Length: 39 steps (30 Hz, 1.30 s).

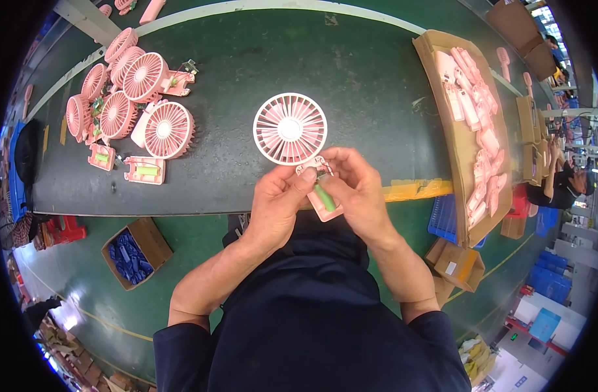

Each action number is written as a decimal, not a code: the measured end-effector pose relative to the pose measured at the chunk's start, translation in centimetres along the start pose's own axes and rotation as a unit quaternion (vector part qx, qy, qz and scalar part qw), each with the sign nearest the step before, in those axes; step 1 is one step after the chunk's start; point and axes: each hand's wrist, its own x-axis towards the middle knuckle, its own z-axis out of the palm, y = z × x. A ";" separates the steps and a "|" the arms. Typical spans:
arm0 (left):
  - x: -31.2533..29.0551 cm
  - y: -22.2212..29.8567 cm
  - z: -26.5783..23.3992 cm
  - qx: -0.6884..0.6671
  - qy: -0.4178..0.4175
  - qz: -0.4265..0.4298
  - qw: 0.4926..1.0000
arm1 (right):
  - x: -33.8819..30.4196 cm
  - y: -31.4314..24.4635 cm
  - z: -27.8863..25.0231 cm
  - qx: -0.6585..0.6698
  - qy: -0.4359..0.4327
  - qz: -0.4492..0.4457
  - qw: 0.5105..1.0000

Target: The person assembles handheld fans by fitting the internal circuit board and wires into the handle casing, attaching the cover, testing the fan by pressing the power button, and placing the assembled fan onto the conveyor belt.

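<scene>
Dark green and worn, the bench (pixel 260 59) runs across the upper half of the view, with a factory floor below it and a row of further workstations at the far right.

Both hands meet at the near edge of the bench, just over the person's lap. Between them sits a pink handheld fan (pixel 290 129): its round grille head lies toward the bench, and its open handle section (pixel 325 199) points toward the person, exposing a green battery cell (pixel 324 196).

The left hand (pixel 276 202) grips the handle from the left side, thumb pressed on the upper end of the handle. The right hand (pixel 358 189) closes on the same handle from the right, fingers (pixel 331 157) curled narrowly over its top near the fan head.

At the far left of the bench lies a cluster of similar pink fans (pixel 129 98) with open handles. A cardboard tray (pixel 456 140) of pink handle covers (pixel 478 111) lies at the right. A cardboard box of blue parts (pixel 132 255) stands on the floor, lower left.
</scene>
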 end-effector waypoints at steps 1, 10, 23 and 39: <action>0.1 0.2 0.0 0.000 0.001 0.001 1.000 | -0.2 -0.4 -0.5 0.027 -0.027 0.032 0.999; 0.5 0.8 0.1 -0.021 0.010 -0.030 0.999 | -1.4 1.4 -1.9 0.001 -0.001 -0.063 0.998; 0.7 0.2 -0.3 -0.016 0.004 -0.027 0.999 | -0.8 1.9 -1.1 -0.420 0.081 -0.398 0.812; 0.7 0.3 -0.4 -0.012 0.003 -0.046 0.999 | -0.8 1.1 -1.8 -0.457 0.045 -0.401 0.793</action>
